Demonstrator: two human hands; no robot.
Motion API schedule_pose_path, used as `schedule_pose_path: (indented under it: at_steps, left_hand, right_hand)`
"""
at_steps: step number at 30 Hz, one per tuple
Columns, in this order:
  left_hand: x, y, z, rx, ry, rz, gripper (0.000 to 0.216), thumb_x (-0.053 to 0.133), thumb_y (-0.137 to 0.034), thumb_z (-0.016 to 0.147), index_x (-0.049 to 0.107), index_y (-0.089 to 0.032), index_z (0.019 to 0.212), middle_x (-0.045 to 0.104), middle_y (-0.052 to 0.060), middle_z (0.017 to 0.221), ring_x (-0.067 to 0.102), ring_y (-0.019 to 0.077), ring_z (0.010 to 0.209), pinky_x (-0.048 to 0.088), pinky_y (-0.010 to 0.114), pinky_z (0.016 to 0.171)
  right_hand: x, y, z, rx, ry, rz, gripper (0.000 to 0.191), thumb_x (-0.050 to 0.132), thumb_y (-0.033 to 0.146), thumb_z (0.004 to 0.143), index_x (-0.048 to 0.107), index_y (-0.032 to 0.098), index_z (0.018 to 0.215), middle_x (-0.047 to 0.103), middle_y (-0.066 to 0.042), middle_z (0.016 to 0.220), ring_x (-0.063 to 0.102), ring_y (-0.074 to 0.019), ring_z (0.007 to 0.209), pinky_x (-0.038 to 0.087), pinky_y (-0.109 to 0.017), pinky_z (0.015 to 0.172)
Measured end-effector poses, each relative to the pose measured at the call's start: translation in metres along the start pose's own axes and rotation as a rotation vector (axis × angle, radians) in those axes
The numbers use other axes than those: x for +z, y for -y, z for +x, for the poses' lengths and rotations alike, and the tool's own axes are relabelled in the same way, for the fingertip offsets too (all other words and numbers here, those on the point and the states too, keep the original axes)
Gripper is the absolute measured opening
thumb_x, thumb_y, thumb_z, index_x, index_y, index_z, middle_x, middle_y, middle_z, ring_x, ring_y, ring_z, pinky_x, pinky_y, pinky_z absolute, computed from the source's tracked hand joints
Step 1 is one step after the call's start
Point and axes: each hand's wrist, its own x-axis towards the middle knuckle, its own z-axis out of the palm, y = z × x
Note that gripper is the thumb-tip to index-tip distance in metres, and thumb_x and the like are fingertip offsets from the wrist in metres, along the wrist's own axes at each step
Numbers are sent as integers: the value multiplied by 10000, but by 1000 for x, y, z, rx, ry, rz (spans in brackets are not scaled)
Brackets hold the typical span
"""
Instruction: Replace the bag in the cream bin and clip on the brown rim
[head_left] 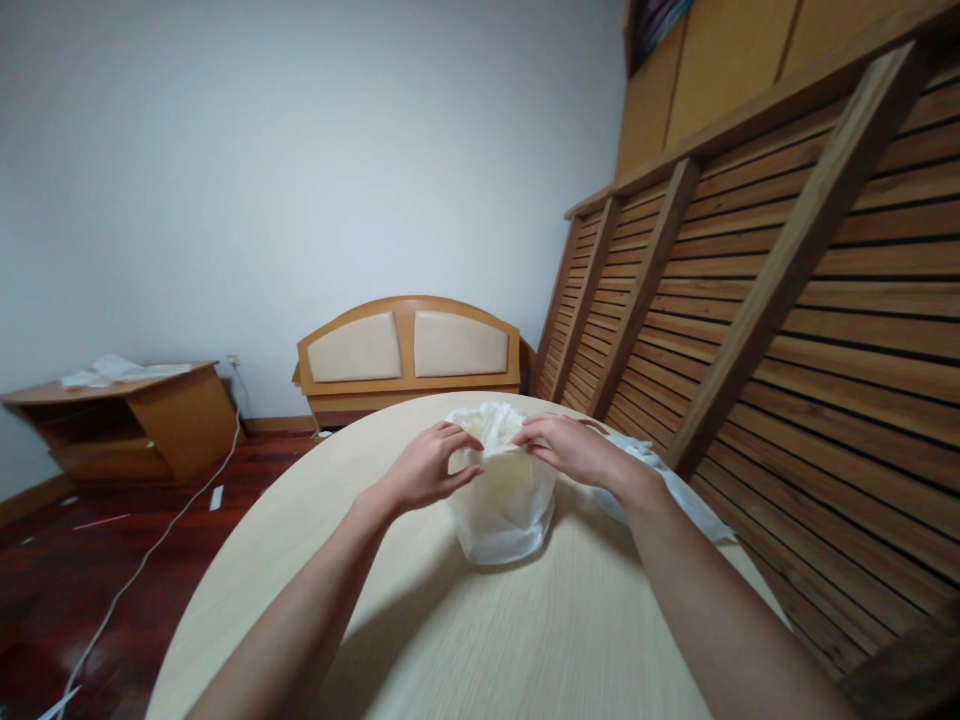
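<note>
A translucent white plastic bag (504,505) stands bulging on the round pale wooden table (420,640), its mouth gathered at the top. My left hand (427,465) pinches the bag's top edge from the left, fingers curled closed on the plastic. From the right, my right hand (570,445) grips the same gathered top, fingers bent over it. What is inside the bag is hidden.
More white plastic (675,490) lies on the table under my right forearm. A slatted wooden bed frame (787,330) leans close on the right. Beyond the table stand a padded headboard (409,350) and a low wooden cabinet (127,420). A white cable (150,555) runs across the dark floor.
</note>
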Motion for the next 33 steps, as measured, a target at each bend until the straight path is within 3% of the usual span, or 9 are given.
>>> schedule_pose_path:
  at_steps: [6,10,18,24,29,33]
  left_hand:
    - [2,-1,0,15,-14,3,137,598,-291,936,674,-201,1006,706,72,1003,626,213,979,492,341,899]
    - [5,-2,2,20,-17,18,121,599,-278,939,681,-191,957,709,72,949,623,208,937,494,336,870]
    - [4,-1,2,-12,-18,58,66,641,-234,903,679,-186,929,713,64,910,612,212,888,495,332,823]
    - [5,0,1,-43,-19,84,45,659,-220,888,675,-183,910,715,61,902,611,212,878,494,326,802]
    - [7,0,2,-37,-21,87,29,668,-209,882,664,-183,895,710,54,890,602,211,875,488,317,787]
    - [8,2,0,-14,-13,63,50,651,-237,907,659,-188,910,703,50,893,599,206,869,482,311,781]
  right_hand:
    - [1,-5,-3,45,-104,-24,270,659,261,880,730,203,1134,712,-93,1208,626,-261,1171,443,-386,1044]
    - [4,-9,-4,108,-149,-21,345,710,397,854,720,201,1138,699,-97,1235,623,-276,1176,452,-404,1038]
    - [-2,3,-2,144,-94,85,317,718,222,828,714,214,1145,753,-51,1086,701,-199,904,522,-293,835]
    - [2,-5,-3,115,-125,66,364,657,102,827,701,233,1164,737,-46,1106,688,-178,913,508,-286,859]
    - [6,-16,-4,187,-167,-39,294,644,146,853,697,201,1138,726,-71,1097,676,-202,911,501,-329,859]
    - [8,-13,-1,252,-170,47,225,574,240,919,715,200,1090,753,-68,1030,691,-213,926,501,-317,837]
